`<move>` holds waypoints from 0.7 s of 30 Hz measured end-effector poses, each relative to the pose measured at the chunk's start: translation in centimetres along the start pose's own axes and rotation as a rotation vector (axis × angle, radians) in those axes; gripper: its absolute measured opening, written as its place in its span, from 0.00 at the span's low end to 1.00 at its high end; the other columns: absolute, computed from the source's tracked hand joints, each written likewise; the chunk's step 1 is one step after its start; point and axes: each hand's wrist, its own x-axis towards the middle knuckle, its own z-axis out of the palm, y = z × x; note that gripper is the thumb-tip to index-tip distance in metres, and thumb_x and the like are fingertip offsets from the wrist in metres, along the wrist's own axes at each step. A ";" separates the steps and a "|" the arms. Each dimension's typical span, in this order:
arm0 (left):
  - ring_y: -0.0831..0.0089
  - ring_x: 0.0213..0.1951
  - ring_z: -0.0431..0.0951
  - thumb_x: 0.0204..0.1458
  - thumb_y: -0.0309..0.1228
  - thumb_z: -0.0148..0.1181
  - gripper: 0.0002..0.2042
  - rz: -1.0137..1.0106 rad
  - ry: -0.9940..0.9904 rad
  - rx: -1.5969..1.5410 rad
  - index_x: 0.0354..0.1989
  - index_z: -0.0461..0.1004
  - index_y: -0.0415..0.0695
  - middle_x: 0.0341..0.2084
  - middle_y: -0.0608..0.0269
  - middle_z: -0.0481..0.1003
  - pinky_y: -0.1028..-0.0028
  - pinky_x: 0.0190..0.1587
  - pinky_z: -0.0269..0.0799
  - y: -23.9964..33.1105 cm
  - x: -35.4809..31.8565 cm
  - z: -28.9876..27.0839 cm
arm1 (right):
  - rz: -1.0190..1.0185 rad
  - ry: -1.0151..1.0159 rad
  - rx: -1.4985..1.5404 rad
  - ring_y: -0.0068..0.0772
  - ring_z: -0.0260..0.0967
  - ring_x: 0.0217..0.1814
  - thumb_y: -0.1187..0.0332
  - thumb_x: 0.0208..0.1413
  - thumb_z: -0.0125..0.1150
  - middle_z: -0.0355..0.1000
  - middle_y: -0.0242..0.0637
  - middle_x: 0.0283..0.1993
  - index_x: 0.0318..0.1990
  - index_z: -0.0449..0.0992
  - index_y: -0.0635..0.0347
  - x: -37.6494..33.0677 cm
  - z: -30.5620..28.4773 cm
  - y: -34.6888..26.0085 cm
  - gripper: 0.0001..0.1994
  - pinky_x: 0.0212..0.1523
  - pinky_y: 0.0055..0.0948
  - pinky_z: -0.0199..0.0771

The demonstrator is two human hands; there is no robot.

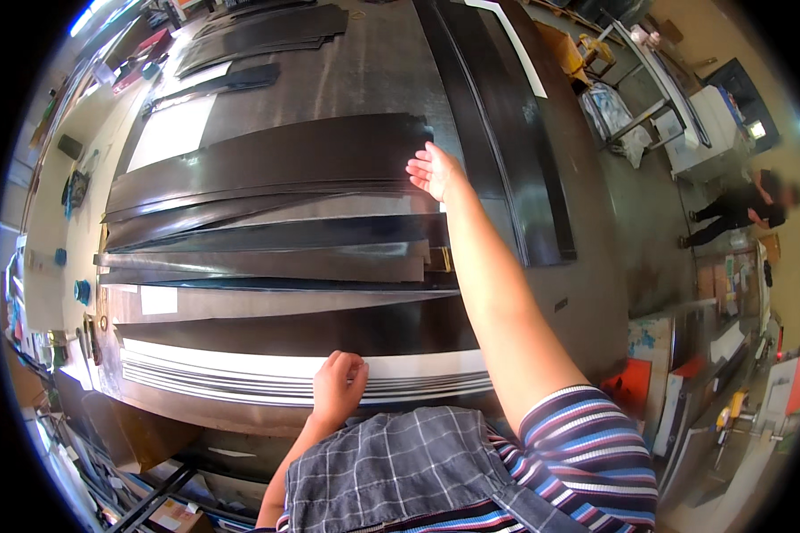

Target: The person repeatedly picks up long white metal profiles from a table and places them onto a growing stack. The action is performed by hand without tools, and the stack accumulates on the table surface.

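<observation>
My right arm is stretched across the table, and my right hand [434, 171] is open with its fingers apart. It hangs at the right end of a wide dark brown strip [276, 153]; whether it touches the strip is not clear. My left hand [338, 386] is curled closed at the near stack of white and dark strips [213, 367]. Anything between its fingers is hidden. A long black strip [329, 327] lies along the far side of that stack. Between the hands, several more dark strips [329, 264] overlap loosely.
Long dark panels [507, 133] run lengthwise down the table's right part, with a thin white strip [524, 53] on top. Stacked dark sheets [267, 40] lie at the back. Another person [747, 209] stands off to the right near a white cabinet [711, 133].
</observation>
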 end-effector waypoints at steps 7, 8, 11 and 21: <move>0.65 0.26 0.77 0.48 0.24 0.61 0.03 -0.074 0.081 -0.035 0.29 0.74 0.41 0.24 0.58 0.72 0.71 0.30 0.72 0.0 0.5 -0.7 | -0.038 0.114 -0.295 0.26 0.71 0.27 0.58 0.54 0.64 0.72 0.33 0.27 0.30 0.75 0.56 2.3 3.1 -1.0 0.12 0.25 0.23 0.68; 0.65 0.26 0.77 0.48 0.23 0.61 0.03 -0.062 0.066 -0.039 0.29 0.74 0.41 0.24 0.58 0.73 0.71 0.30 0.72 0.0 0.7 -0.8 | -0.070 0.086 -0.396 0.26 0.71 0.27 0.60 0.53 0.65 0.72 0.33 0.27 0.30 0.75 0.57 2.4 3.3 -1.0 0.11 0.24 0.24 0.69; 0.66 0.26 0.77 0.48 0.24 0.61 0.03 -0.012 0.054 -0.068 0.30 0.75 0.41 0.25 0.59 0.74 0.72 0.29 0.71 0.0 1.8 -1.2 | -0.297 0.056 -0.725 0.32 0.74 0.24 0.71 0.50 0.63 0.72 0.36 0.26 0.28 0.71 0.65 3.0 3.7 -1.8 0.08 0.20 0.30 0.74; 0.73 0.45 0.74 0.58 0.44 0.55 0.17 -0.297 0.478 -0.909 0.49 0.70 0.46 0.39 0.66 0.76 0.69 0.44 0.69 -4.6 7.8 -10.3 | -0.677 -0.482 -0.210 0.22 0.71 0.37 0.76 0.60 0.53 0.73 0.35 0.40 0.49 0.72 0.68 -26.6 2.8 0.4 0.11 0.37 0.27 0.78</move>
